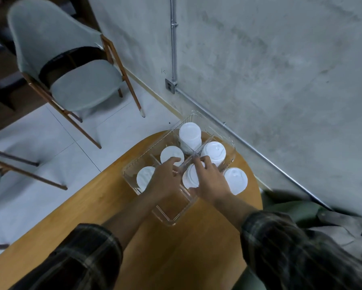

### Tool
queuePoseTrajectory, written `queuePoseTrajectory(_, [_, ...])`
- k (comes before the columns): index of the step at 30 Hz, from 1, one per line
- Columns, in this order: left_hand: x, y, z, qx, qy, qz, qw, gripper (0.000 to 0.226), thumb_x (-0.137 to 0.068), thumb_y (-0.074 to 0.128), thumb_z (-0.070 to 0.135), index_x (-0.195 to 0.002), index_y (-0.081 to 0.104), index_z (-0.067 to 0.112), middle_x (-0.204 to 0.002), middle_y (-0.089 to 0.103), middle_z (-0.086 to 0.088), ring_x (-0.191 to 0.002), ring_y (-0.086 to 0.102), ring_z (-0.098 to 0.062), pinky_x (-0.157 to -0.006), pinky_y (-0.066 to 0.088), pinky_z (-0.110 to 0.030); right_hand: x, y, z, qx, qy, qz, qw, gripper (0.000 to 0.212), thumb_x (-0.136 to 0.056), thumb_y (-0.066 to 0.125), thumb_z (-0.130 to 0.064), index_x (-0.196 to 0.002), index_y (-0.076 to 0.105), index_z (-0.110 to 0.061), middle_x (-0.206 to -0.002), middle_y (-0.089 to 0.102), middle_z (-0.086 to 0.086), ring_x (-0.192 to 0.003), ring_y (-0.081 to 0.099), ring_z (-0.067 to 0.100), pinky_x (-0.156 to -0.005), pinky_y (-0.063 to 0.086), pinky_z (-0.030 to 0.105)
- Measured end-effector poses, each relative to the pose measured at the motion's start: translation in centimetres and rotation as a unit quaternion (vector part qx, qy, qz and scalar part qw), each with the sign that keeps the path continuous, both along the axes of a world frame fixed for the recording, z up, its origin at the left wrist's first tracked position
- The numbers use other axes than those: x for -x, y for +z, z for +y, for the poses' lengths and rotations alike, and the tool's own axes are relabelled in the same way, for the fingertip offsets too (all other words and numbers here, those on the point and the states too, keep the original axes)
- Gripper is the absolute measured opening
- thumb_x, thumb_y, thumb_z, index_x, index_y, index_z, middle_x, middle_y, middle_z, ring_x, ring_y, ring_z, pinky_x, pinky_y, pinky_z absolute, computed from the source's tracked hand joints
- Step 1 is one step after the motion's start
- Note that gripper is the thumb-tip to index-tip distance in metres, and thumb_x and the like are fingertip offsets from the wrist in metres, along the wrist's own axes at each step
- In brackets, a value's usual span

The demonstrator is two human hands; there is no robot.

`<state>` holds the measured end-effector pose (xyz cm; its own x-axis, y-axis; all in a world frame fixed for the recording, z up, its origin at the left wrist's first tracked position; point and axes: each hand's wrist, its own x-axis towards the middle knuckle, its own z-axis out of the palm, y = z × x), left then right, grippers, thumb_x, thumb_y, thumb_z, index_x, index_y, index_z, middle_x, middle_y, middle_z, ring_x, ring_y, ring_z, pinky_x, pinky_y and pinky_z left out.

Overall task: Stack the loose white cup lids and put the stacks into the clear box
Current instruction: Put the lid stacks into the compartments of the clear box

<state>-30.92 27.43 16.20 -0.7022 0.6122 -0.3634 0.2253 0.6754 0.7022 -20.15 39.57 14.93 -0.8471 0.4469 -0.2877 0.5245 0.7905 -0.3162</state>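
White lids, clear box, tan table, dark plaid sleeves (chair grey-green w/ brown legs).

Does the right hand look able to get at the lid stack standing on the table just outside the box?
Likely yes. The outside stack stands beside the right hand, on the table past the clear box wall, nothing over it. That hand now hovers over a boxed stack.

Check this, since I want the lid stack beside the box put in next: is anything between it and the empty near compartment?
Yes. The right hand, which holds a boxed stack in the clear box, and its forearm lie across that path. The outside stack would also have to rise over the box's wall.
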Motion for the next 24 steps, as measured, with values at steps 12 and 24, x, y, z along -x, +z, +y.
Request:
queuePoseTrajectory(12, [0.7, 0.6, -1.7, 0.014, -0.009, 0.018, 1.000, 0.044, -0.098, 0.072, 0.018, -0.140, 0.061, 0.020, -0.126, 0.073, -0.004, -0.108, 0.070, -0.020, -0.096, 0.057, -0.037, 0.2, -1.7, 0.1, 0.016, 0.012, 0.007, 1.000, 0.106, -0.079, 0.090, -0.032, -0.160, 0.022, -0.024, -0.165, 0.027, 0.007, -0.139, 0.048, 0.036, -0.102, 0.056, 0.045])
queuePoseTrajectory(24, [-0.9, 2.5, -3.9, 0.002, -0.037, 0.030, 0.999, 0.039, -0.098, 0.069, 0.019, -0.136, 0.063, 0.019, -0.121, 0.073, -0.001, -0.105, 0.067, -0.015, -0.093, 0.056, -0.030, -1.4, 0.3, -1.3, 0.035, -0.042, 0.026, 0.998, 0.106, -0.082, 0.088, -0.025, -0.162, 0.018, -0.022, -0.158, 0.034, 0.009, -0.134, 0.049, 0.034, -0.100, 0.054, 0.044])
